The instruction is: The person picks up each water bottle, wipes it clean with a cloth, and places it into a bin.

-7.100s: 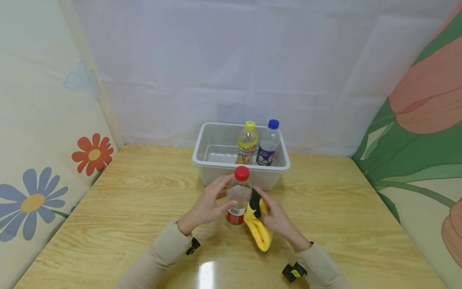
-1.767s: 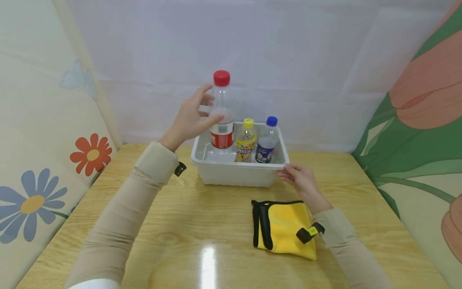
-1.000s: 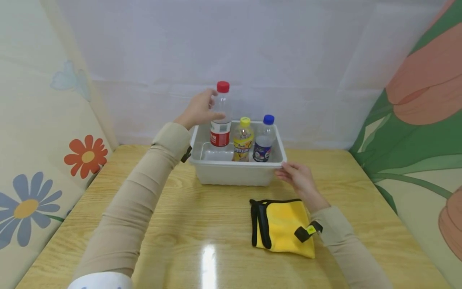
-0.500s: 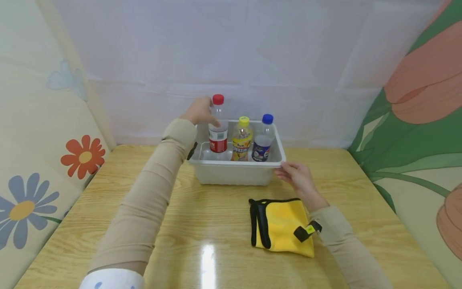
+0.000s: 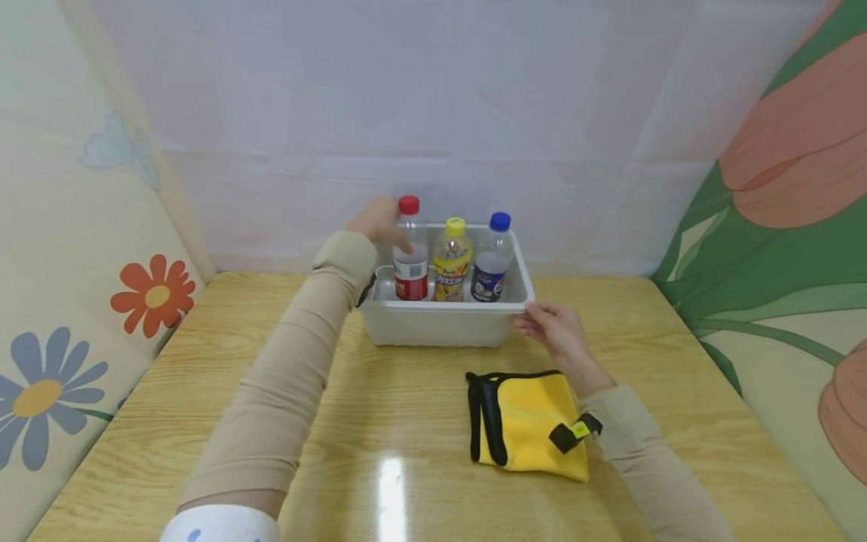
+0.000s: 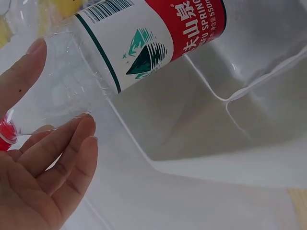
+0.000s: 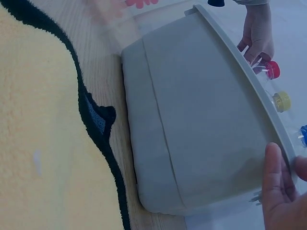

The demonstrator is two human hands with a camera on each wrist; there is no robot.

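Note:
In the head view a clear plastic water bottle (image 5: 411,280) with a red cap stands upright inside the left part of a light grey plastic tub (image 5: 440,327). My left hand (image 5: 381,222) holds it by the upper part. Seen from the left wrist, the thumb (image 6: 24,76) lies on one side of the bottle's shoulder and the fingertips on the other. A yellow-capped bottle (image 5: 451,272) and a blue-capped bottle (image 5: 490,276) stand to its right in the tub. My right hand (image 5: 561,339) pinches the tub's rim at the front right corner.
A folded yellow cloth (image 5: 535,425) with black edging lies on the wooden table (image 5: 379,406), in front of the tub and partly under the right wrist's strap. Behind the tub hangs a white sheet (image 5: 325,113). Flower-printed panels (image 5: 41,248) flank the table.
Earliest, both hands were at the water bottle before the tub, the right with the yellow cloth. The cloth now lies on the table; the left hand has lowered the bottle into the tub.

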